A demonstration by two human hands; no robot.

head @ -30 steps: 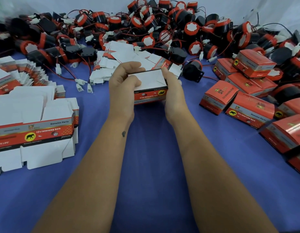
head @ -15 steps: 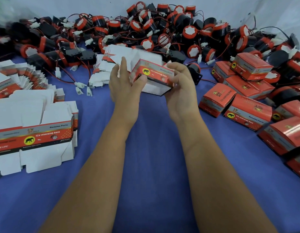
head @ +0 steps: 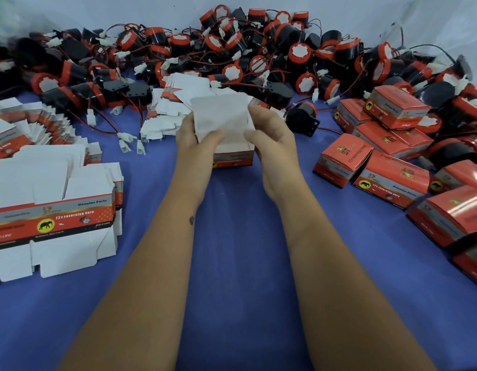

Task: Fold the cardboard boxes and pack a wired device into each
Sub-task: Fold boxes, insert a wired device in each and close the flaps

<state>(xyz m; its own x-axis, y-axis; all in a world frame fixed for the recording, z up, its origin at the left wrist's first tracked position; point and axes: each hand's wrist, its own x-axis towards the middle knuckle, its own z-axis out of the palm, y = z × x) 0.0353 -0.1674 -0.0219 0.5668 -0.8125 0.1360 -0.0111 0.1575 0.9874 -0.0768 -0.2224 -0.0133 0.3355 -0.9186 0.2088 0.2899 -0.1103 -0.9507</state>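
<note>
A small red-and-white cardboard box (head: 232, 153) stands on the blue cloth at centre, its white lid flap raised and its open top facing me. My left hand (head: 195, 140) holds its left side with the thumb laid over the white flap. My right hand (head: 272, 137) grips its right side, thumb at the flap's edge. Behind the box lies a big heap of black-and-red wired horns (head: 232, 57) with white plugs. One horn (head: 302, 116) sits just right of my right hand.
Flat unfolded boxes are stacked at the left (head: 52, 210), fanned at the far left (head: 31, 124), and piled behind my hands (head: 173, 103). Several closed red boxes (head: 387, 167) crowd the right side. The blue cloth (head: 237, 263) stretches toward me between my forearms.
The box has been turned from its printed side up to its open top facing me, and lowered onto the cloth. Both hands came slightly nearer with it.
</note>
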